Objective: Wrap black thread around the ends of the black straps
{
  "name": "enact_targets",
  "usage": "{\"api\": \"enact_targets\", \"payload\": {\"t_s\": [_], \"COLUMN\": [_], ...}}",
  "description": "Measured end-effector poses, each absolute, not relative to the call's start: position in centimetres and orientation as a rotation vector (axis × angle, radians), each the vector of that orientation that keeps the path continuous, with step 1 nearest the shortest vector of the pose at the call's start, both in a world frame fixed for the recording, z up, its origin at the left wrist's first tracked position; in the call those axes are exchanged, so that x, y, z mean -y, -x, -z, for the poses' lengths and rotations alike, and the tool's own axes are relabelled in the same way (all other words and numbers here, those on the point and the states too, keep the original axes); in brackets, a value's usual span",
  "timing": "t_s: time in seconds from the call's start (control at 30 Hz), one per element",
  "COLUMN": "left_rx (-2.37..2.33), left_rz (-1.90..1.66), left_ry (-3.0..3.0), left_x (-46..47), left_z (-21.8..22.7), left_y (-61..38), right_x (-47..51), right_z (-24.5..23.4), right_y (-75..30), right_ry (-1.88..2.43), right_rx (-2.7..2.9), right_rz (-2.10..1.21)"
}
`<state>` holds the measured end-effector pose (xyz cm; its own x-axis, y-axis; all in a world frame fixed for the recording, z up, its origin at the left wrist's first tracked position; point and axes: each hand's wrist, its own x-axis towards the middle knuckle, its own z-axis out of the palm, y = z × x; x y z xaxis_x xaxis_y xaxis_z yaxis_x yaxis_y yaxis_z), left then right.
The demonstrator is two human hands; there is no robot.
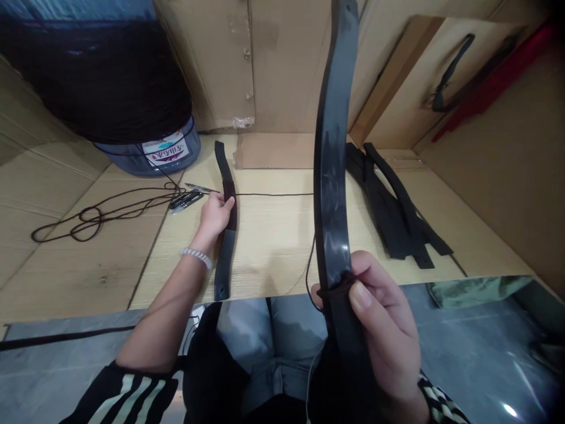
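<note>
My right hand point(379, 324) grips a long curved black strip point(333, 147), glossy like plastic, held upright close to the camera. Dark cord point(338, 288) is wound around its lower part, under my right thumb and fingers. A second curved black strip point(223, 265) lies on the table with a dark wrapped section at its middle. My left hand point(216, 212) pinches that section, thumb on top; the fingertips are partly hidden. A thin cord point(273, 194) stretches from there toward the raised strip and passes behind it. Beside my left hand lies a small dark cutting tool point(188, 200).
Several black strips point(397, 218) are piled at the right. Loose cord point(97, 215) loops across cardboard at the left, leading to a large blue bottle point(194, 141) wrapped in dark cord. Cardboard walls point(286, 76) enclose the table; its front edge is near my lap.
</note>
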<state>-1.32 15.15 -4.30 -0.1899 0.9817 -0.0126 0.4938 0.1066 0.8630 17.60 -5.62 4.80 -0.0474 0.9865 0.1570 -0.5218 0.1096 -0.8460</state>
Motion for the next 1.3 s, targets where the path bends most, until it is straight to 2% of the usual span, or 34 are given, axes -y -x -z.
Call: {"api": "enact_targets", "payload": {"t_s": [0.33, 0.53, 0.63, 0.77, 0.8, 0.87, 0.93, 1.3], "left_rx": [-2.086, -2.061, -1.989, -1.670, -1.506, -0.822, -0.518, -0.399], "left_rz": [-0.683, -0.709, -0.853, -1.111, -1.175, -1.368, -1.328, -1.250], "left_ry": [-1.916, -1.990, -2.008, -2.079, -2.086, -1.970, -1.898, -1.513], "left_x": [-15.9, -16.4, -15.4, -10.0, -8.2, -4.8, -2.5, -1.2], "left_z": [4.3, 4.7, 3.1, -1.2, -2.2, -3.7, -4.3, -2.9], "left_y": [1.1, 1.6, 1.3, 0.0, -0.4, -1.0, -1.5, -2.9], "right_x": [5.8, 5.5, 5.5, 5.4, 5.3, 5.1, 4.9, 4.1], "right_z": [-4.5, -4.6, -4.5, -4.3, -4.2, -4.2, -4.2, -3.0], "right_y": [-17.8, -17.7, -17.7, -17.8, -17.8, -17.7, -17.7, -18.2], "right_ry": [0.672, 0.670, 0.689, 0.693, 0.689, 0.687, 0.673, 0.625], "right_rx": [0.974, 1.019, 1.007, 0.965, 0.954, 0.942, 0.945, 1.015], "right_rz": [-1.409, -1.321, -1.316, -1.374, -1.391, -1.426, -1.463, -1.544]}}
